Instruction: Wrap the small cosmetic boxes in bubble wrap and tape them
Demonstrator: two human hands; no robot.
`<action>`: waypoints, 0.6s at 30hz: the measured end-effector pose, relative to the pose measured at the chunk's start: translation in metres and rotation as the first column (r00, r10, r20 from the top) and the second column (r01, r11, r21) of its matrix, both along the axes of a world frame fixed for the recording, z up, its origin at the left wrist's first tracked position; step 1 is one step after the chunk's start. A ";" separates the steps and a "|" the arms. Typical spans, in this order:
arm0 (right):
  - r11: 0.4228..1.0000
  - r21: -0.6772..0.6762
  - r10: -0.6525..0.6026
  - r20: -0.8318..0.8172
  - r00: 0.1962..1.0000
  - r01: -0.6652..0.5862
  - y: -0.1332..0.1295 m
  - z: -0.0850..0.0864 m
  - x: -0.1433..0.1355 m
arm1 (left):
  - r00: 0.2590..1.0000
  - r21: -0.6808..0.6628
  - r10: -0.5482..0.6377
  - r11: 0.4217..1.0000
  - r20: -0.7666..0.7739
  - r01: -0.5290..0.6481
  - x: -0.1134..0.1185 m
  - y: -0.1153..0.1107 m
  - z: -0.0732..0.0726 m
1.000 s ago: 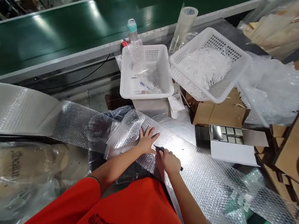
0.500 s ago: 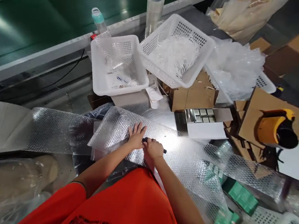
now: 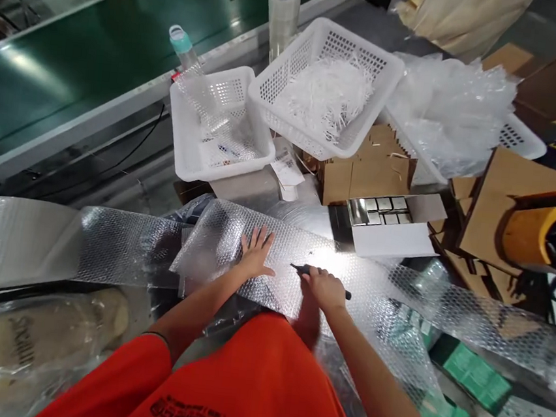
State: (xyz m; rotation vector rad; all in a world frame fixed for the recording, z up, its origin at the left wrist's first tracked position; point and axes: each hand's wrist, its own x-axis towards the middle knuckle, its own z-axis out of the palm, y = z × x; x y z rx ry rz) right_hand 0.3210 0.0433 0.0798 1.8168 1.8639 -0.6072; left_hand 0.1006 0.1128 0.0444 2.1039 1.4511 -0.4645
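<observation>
A sheet of clear bubble wrap (image 3: 221,229) stretches across the work table in front of me. My left hand (image 3: 254,259) lies flat on it, fingers spread and holding nothing. To its right, my right hand (image 3: 325,289) is closed around a slim black utility knife (image 3: 305,269). The knife's pointed tip faces left, toward my left hand, just over the wrap. Whether the tip touches the wrap I cannot tell. An open white box (image 3: 393,242) of small silvery square pieces stands beyond my right hand.
Behind the wrap stand a white basket (image 3: 179,140) and another basket (image 3: 264,96) with white shreds. A clear tape roll stack (image 3: 283,19) and a teal-capped bottle (image 3: 181,40) are near the green conveyor (image 3: 128,30). An orange-and-black tool (image 3: 531,233) and green boxes (image 3: 475,375) lie right.
My right hand has moved right with the knife, away from my left hand, and the knife's tip now shows. My left hand stays on the wrap. The view has shifted slightly.
</observation>
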 end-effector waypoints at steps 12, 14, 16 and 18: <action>0.998 0.005 -0.057 0.095 0.994 0.057 -0.036 -0.001 0.064 | 0.996 -0.003 -0.033 0.999 -0.084 0.033 -0.034 0.022 0.005; 0.998 -0.002 -0.065 0.091 0.994 0.066 -0.035 0.000 0.062 | 0.995 -0.013 -0.046 0.999 -0.090 0.045 -0.041 0.027 0.007; 0.998 -0.007 -0.066 0.090 0.994 0.067 -0.033 0.000 0.059 | 0.992 -0.027 -0.046 0.999 -0.114 0.043 -0.040 0.030 0.012; 0.998 -0.010 -0.061 0.095 0.994 0.062 -0.032 -0.001 0.057 | 0.989 -0.004 -0.034 0.999 -0.142 0.034 -0.028 0.028 0.019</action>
